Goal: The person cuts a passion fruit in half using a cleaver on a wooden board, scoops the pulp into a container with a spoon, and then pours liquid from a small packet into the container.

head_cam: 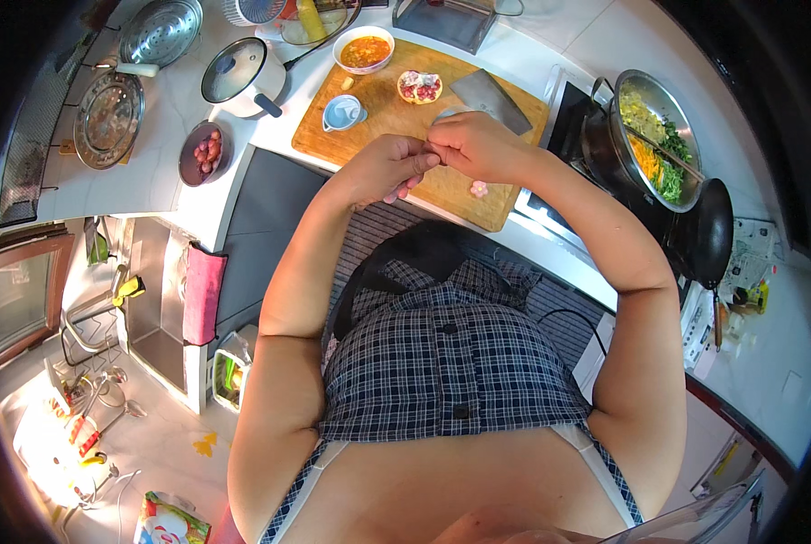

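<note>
My left hand (389, 168) and my right hand (477, 146) meet at the fingertips over the near edge of a wooden cutting board (378, 102). Both have their fingers curled in a pinch; whether something small sits between them is hidden. Just beyond my right hand, a pale round rim (451, 111) shows in part. A cut pomegranate (419, 88) rests farther back on the board, its red seeds exposed. Beside it lies a cleaver blade (492, 100). A small blue-tinted cup (343, 113) stands to the left. Near my right wrist is a pink flower-shaped piece (479, 188).
A bowl of orange-red soup (364, 53) stands at the board's back left. Leftward are a lidded white pot (243, 76) and a bowl of grapes (202, 154). On the right, a steel bowl of chopped vegetables with chopsticks (658, 141) and a black frying pan (710, 234) crowd the stove.
</note>
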Demonstrator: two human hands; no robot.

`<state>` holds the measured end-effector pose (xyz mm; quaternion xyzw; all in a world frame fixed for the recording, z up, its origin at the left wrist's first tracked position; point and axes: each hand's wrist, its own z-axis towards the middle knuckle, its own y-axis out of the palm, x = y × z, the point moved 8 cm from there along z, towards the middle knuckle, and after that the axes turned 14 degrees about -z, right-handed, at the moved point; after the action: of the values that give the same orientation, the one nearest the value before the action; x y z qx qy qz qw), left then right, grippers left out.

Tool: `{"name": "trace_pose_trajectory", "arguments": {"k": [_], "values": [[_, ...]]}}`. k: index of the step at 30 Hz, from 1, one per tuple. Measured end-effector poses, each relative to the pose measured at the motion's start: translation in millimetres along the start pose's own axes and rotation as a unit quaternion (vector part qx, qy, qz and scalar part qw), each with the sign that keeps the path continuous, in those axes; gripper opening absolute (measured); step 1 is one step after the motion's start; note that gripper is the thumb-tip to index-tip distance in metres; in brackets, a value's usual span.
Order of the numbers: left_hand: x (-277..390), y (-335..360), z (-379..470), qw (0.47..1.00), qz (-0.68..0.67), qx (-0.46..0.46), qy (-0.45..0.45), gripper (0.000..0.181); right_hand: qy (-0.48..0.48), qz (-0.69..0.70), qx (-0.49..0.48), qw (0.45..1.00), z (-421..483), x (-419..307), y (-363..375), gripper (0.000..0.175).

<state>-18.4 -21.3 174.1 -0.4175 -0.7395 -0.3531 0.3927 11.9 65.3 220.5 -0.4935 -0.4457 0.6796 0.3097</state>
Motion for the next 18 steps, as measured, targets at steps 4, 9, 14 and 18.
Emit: {"name": "trace_pose_trajectory", "arguments": {"k": [4, 9, 14, 18], "values": [[9, -1, -6, 0.999, -0.011, -0.036, 0.001, 0.025, -0.007, 0.052, 0.026, 0.998, 2, -7, -7, 0.015], [10, -3, -12, 0.991, -0.082, -0.108, 0.013, 0.024, 0.007, 0.093, 0.03, 0.995, 4, -15, -10, 0.016], [14, -7, -5, 0.998, -0.002, -0.026, 0.048, 0.016, -0.009, -0.13, 0.074, 0.989, 8, -13, -11, 0.014], [18, -13, 0, 0.994, 0.028, 0.03, 0.103, 0.019, 0.053, -0.316, -0.003, 0.947, 20, -10, -8, 0.019]]}}
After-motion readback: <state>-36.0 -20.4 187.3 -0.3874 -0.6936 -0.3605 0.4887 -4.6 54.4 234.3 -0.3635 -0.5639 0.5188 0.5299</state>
